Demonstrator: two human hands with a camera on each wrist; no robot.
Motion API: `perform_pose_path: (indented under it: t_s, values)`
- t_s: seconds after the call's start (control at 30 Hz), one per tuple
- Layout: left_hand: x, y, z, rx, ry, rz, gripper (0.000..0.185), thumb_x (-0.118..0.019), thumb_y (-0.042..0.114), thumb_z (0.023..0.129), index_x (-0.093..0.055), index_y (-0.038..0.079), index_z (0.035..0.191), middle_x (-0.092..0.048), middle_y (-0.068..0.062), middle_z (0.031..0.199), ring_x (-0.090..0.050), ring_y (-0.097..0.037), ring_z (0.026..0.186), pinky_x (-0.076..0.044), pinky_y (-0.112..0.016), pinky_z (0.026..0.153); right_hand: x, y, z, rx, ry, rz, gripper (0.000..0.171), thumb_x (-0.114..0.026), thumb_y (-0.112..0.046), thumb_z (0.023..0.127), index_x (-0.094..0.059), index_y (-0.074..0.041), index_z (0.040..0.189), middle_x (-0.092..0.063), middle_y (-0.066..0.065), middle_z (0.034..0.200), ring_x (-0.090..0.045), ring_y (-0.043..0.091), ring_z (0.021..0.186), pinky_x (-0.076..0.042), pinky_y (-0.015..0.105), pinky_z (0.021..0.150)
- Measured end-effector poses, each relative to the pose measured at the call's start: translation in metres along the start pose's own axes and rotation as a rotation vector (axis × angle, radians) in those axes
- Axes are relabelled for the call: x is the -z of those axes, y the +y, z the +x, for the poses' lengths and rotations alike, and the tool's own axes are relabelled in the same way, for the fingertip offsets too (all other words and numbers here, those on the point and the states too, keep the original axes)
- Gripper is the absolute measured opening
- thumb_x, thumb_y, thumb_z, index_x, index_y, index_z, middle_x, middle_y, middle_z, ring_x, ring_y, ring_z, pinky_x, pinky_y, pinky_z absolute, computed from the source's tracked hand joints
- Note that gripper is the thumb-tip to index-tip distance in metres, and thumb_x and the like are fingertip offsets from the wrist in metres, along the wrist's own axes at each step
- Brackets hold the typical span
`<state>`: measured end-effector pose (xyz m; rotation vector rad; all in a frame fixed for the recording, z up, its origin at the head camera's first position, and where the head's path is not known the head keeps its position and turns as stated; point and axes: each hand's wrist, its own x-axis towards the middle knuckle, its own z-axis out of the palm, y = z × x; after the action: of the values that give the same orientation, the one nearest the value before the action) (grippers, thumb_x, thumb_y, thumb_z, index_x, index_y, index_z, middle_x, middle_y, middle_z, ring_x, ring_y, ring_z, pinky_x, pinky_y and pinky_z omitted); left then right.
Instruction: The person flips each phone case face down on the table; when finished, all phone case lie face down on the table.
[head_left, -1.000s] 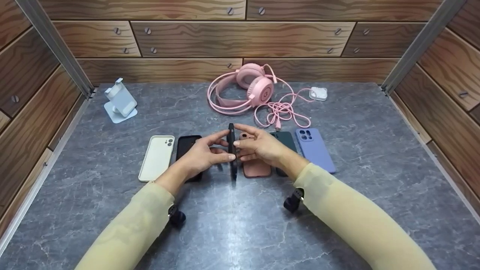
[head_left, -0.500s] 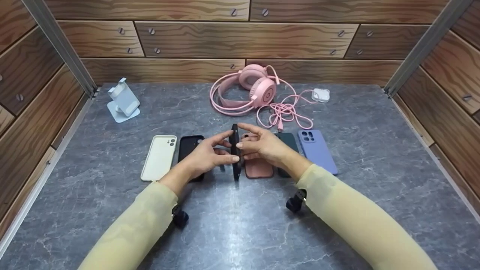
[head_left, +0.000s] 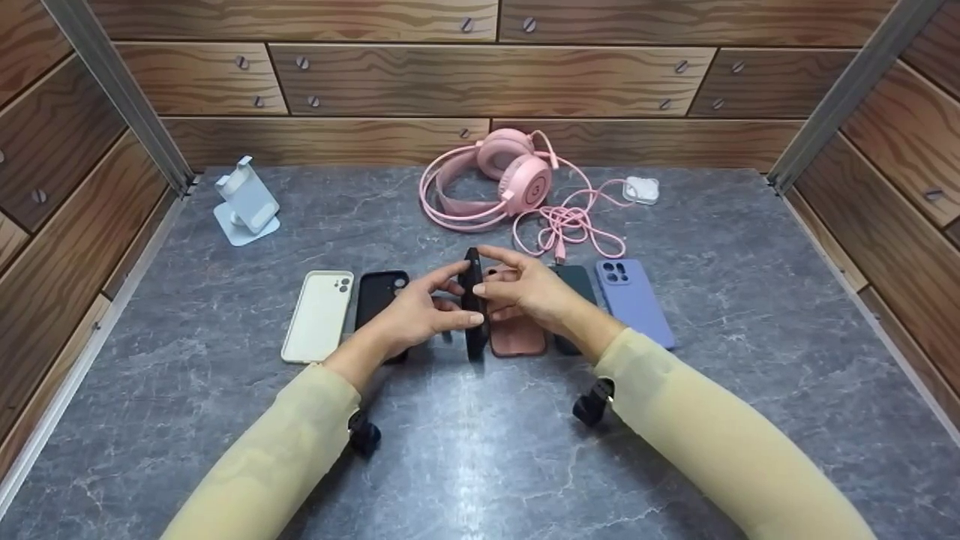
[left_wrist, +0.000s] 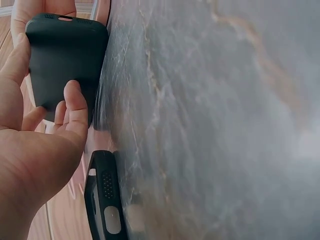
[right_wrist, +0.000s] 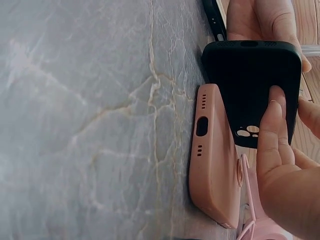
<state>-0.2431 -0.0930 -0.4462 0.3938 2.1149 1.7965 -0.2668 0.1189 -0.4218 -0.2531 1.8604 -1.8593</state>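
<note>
A black phone case [head_left: 470, 300] stands on its long edge, almost edge-on in the head view, held between both hands. My left hand [head_left: 409, 309] grips it from the left, with thumb and fingers touching it. From the other side my right hand [head_left: 534, 292] holds it, its fingers against the face seen in the right wrist view. That face of the black case [right_wrist: 247, 82] shows camera holes at the far end. Beside it lies a pink phone case [head_left: 517, 337], partly behind my right hand. Left of it, another black phone case [head_left: 371, 296] is partly covered by my left hand.
At the row's left end lies a cream phone case [head_left: 316, 319]. A dark green case [head_left: 576, 281] and a purple case [head_left: 637, 307] lie right. Behind are a pink headset [head_left: 525, 184] with coiled cable, a light blue stand [head_left: 247, 206] and a small clear-and-white item [head_left: 641, 190].
The held black case has turned slightly, its lower end showing a little more width. My left hand has shifted slightly right; the right hand stays nearly still. The head view has shifted a little.
</note>
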Motion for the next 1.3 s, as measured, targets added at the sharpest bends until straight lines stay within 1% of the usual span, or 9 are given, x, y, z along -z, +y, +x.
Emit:
perform_pose_path:
  t_s: [0.17, 0.33, 0.67, 0.7, 0.87, 0.93, 1.03, 1.13, 1.3]
  values:
    - [-0.001, 0.000, 0.001, 0.000, 0.010, 0.017, 0.088, -0.086, 0.031, 0.074, -0.040, 0.026, 0.149, -0.051, -0.016, 0.125, -0.062, -0.028, 0.100, -0.054, -0.042, 0.067, -0.002, -0.003, -0.001, -0.007, 0.031, -0.025, 0.073, -0.074, -0.008, 0.085, -0.040, -0.020, 0.148, -0.062, 0.025, 0.120, -0.070, 0.026, 0.074, -0.057, 0.040, 0.066]
    - [-0.005, 0.003, 0.002, -0.009, 0.018, 0.039, 0.087, -0.086, 0.032, 0.074, -0.041, 0.024, 0.148, -0.049, -0.016, 0.124, -0.062, -0.027, 0.095, -0.054, -0.043, 0.064, -0.002, -0.003, -0.002, 0.008, 0.060, -0.036, 0.072, -0.072, -0.002, 0.084, -0.042, -0.019, 0.147, -0.063, 0.024, 0.118, -0.066, 0.021, 0.064, -0.056, 0.035, 0.060]
    - [-0.005, 0.005, 0.004, -0.040, 0.063, 0.121, 0.085, -0.086, 0.036, 0.074, -0.044, 0.022, 0.147, -0.054, -0.008, 0.119, -0.059, -0.023, 0.085, -0.048, -0.032, 0.054, -0.001, -0.002, -0.003, 0.039, 0.080, 0.050, 0.070, -0.067, 0.006, 0.084, -0.044, -0.017, 0.146, -0.065, 0.022, 0.115, -0.063, 0.017, 0.064, -0.054, 0.029, 0.058]
    - [-0.005, 0.009, 0.002, -0.039, 0.069, 0.131, 0.084, -0.085, 0.034, 0.075, -0.043, 0.021, 0.147, -0.054, -0.009, 0.119, -0.059, -0.024, 0.085, -0.048, -0.031, 0.054, -0.001, -0.002, -0.003, 0.044, 0.079, 0.061, 0.069, -0.066, 0.006, 0.085, -0.044, -0.016, 0.146, -0.064, 0.022, 0.116, -0.063, 0.017, 0.065, -0.053, 0.028, 0.057]
    - [-0.002, 0.011, -0.001, -0.047, 0.133, 0.171, 0.082, -0.085, 0.032, 0.076, -0.045, 0.019, 0.146, -0.051, -0.008, 0.125, -0.061, -0.024, 0.089, -0.050, -0.031, 0.061, -0.001, -0.005, -0.004, 0.076, 0.067, 0.097, 0.068, -0.065, 0.006, 0.086, -0.043, -0.014, 0.147, -0.064, 0.022, 0.116, -0.061, 0.015, 0.064, -0.050, 0.025, 0.055]
    - [0.000, 0.007, 0.000, -0.041, 0.166, 0.183, 0.081, -0.085, 0.035, 0.075, -0.047, 0.021, 0.145, -0.047, -0.007, 0.127, -0.061, -0.022, 0.092, -0.051, -0.031, 0.064, 0.000, -0.005, -0.004, 0.091, 0.072, 0.103, 0.067, -0.065, 0.006, 0.086, -0.043, -0.014, 0.146, -0.065, 0.021, 0.114, -0.059, 0.014, 0.064, -0.049, 0.025, 0.055]
    - [0.003, 0.006, -0.001, -0.023, 0.194, 0.167, 0.080, -0.085, 0.035, 0.075, -0.048, 0.022, 0.145, -0.046, -0.008, 0.129, -0.062, -0.021, 0.097, -0.053, -0.034, 0.068, 0.001, -0.005, -0.004, 0.107, 0.082, 0.109, 0.067, -0.065, 0.005, 0.086, -0.043, -0.014, 0.146, -0.066, 0.019, 0.112, -0.058, 0.014, 0.063, -0.048, 0.024, 0.054]
    - [0.006, 0.005, -0.003, -0.002, 0.196, 0.111, 0.081, -0.085, 0.033, 0.076, -0.045, 0.022, 0.146, -0.052, -0.009, 0.126, -0.063, -0.021, 0.099, -0.053, -0.039, 0.069, 0.000, -0.005, -0.003, 0.114, 0.093, 0.121, 0.066, -0.066, 0.005, 0.087, -0.044, -0.015, 0.146, -0.067, 0.018, 0.110, -0.057, 0.015, 0.062, -0.048, 0.024, 0.053]
    - [0.009, 0.004, -0.005, 0.025, 0.184, 0.034, 0.086, -0.084, 0.031, 0.077, -0.039, 0.022, 0.149, -0.061, -0.009, 0.117, -0.065, -0.023, 0.091, -0.052, -0.043, 0.065, -0.001, -0.004, -0.003, 0.119, 0.093, 0.135, 0.066, -0.065, 0.004, 0.087, -0.044, -0.016, 0.146, -0.067, 0.017, 0.110, -0.058, 0.016, 0.063, -0.047, 0.023, 0.053]
